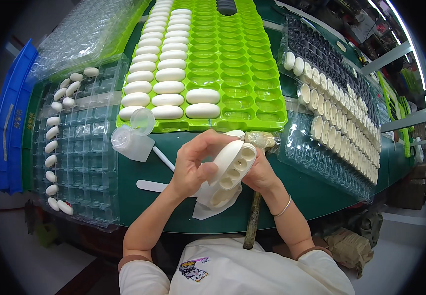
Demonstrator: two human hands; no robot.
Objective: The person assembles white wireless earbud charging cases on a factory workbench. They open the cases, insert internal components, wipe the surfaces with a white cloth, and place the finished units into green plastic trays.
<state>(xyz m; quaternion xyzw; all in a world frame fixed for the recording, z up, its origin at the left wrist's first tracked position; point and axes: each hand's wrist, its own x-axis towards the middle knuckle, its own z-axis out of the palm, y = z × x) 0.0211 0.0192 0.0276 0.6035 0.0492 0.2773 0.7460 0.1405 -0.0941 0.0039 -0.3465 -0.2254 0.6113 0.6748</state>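
Observation:
My left hand (pixel 193 160) is closed on a smooth white oval shell (pixel 226 160), thumb on the near side and fingers over the top. Against the shell's right side sits a cream oval piece (pixel 239 166) with a row of round recesses. My right hand (pixel 263 171), with a bracelet at the wrist, is closed round the far side of the same pair; most of its fingers are hidden. Another white rounded edge (pixel 234 133) shows above my fingers. Under my hands lies a white sheet (pixel 208 209) with a pale oval part (pixel 220 197) on it.
A mallet with a taped head (pixel 263 141) lies beside my right hand. A small bottle with its cap raised (pixel 133 143) and a white flat stick (pixel 150 186) are at left. White ovals line a green tray (pixel 198 127); clear trays (pixel 92 172) (pixel 311 162) flank it.

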